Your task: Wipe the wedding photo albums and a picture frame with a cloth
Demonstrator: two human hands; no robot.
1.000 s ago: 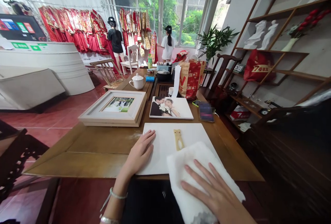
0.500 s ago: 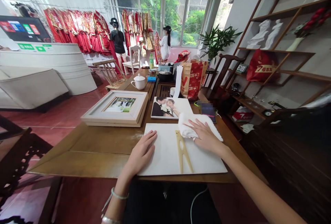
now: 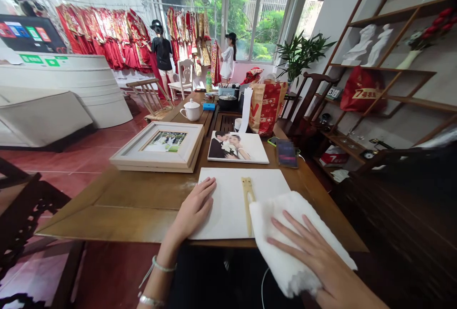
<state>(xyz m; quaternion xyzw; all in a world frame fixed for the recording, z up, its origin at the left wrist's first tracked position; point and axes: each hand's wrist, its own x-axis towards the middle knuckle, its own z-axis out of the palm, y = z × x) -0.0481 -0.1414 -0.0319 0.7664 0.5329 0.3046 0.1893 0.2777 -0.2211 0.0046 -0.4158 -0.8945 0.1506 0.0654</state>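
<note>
Our right hand (image 3: 314,256) presses flat, fingers spread, on the fluffy white cloth (image 3: 285,233) over the white flat board's (image 3: 228,199) near right corner; left hand (image 3: 194,209), open, steadies its left edge on the wooden tabletop (image 3: 135,204). Far half looks unwiped.

Half a second ago my right hand (image 3: 310,252) pressed the white cloth (image 3: 296,237) at the far right corner of the white board (image 3: 228,199), just beside the phone (image 3: 286,153). Now hand and cloth have slid back to the near right corner, covering it and overhanging the counter (image 3: 117,204) edge, and hiding the lower end of the wooden tool (image 3: 247,197).
</note>
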